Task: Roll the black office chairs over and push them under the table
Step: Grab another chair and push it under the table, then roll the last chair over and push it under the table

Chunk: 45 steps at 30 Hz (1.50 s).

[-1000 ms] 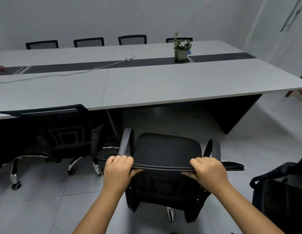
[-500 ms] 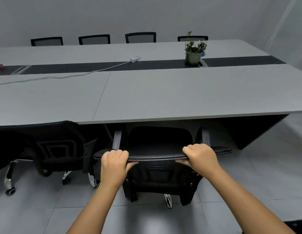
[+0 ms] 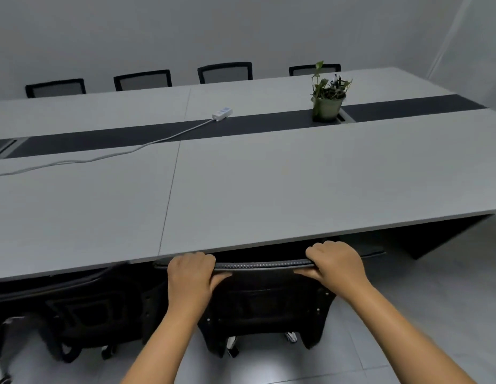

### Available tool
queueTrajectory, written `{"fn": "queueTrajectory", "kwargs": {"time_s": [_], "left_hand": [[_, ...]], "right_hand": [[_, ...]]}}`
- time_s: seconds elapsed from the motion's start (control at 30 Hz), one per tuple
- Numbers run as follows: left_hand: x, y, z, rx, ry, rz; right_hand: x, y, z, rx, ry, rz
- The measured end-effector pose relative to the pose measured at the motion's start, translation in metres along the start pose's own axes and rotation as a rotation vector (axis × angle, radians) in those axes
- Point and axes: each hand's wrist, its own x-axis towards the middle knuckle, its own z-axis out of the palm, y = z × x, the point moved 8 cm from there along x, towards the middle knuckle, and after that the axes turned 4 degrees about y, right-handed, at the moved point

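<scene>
In the head view, both hands hold the top edge of the backrest of a black office chair [image 3: 264, 297]. The left hand [image 3: 192, 275] has its fingers curled over the rail and the thumb under it, so the grip is closed around the rail. The right hand [image 3: 336, 263] does the same more to the right. The chair stands at the near edge of the grey tabletop [image 3: 269, 189]; its seat is hidden below the tabletop, and only the backrest and some casters on the floor can be seen. A second black chair [image 3: 83, 309] stands just beside it on the left, also tucked in.

I judge that this push is almost finished. To do it well, both hands should press evenly, so that the chair rolls straight and does not turn toward the left neighbour. The knuckles are very near the tabletop edge, so the push should end gently, before the fingers are squeezed there. I cannot tell whether the armrests pass freely under the edge.

On the far side, four chair backs [image 3: 224, 72] stand in a row. A potted plant [image 3: 327, 98] and a white power strip [image 3: 222, 113] with its cable lie along the dark middle band.
</scene>
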Motion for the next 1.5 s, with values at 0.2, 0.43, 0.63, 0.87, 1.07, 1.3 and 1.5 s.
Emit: {"fn": "queueTrajectory", "kwargs": {"time_s": [0.2,0.43,0.63,0.87,1.07,1.3,1.5], "left_hand": [[0.014,-0.015,0.014,-0.060,0.177,0.042],[0.025,-0.002,0.024,0.000,0.338,0.043],[0.019,0.001,0.027,-0.057,0.352,0.062],[0.011,0.018,0.022,-0.247,-0.017,-0.234],[-0.017,0.088,0.016,-0.950,-0.132,-0.242],[-0.140,0.151,0.096,-1.230,-0.968,-0.399],[-0.154,0.231,0.101,-1.062,-1.665,-0.115]], "right_hand": [[0.023,0.007,0.018,0.008,0.036,-0.041],[0.038,0.035,0.036,0.031,0.040,-0.061],[0.033,0.035,0.036,0.057,0.085,-0.062],[0.012,0.037,0.029,0.124,0.021,0.209],[-0.098,0.026,0.004,0.508,0.062,0.909],[-0.299,-0.066,-0.049,0.725,0.061,1.733],[-0.410,-0.109,-0.096,0.647,0.318,2.181]]}}
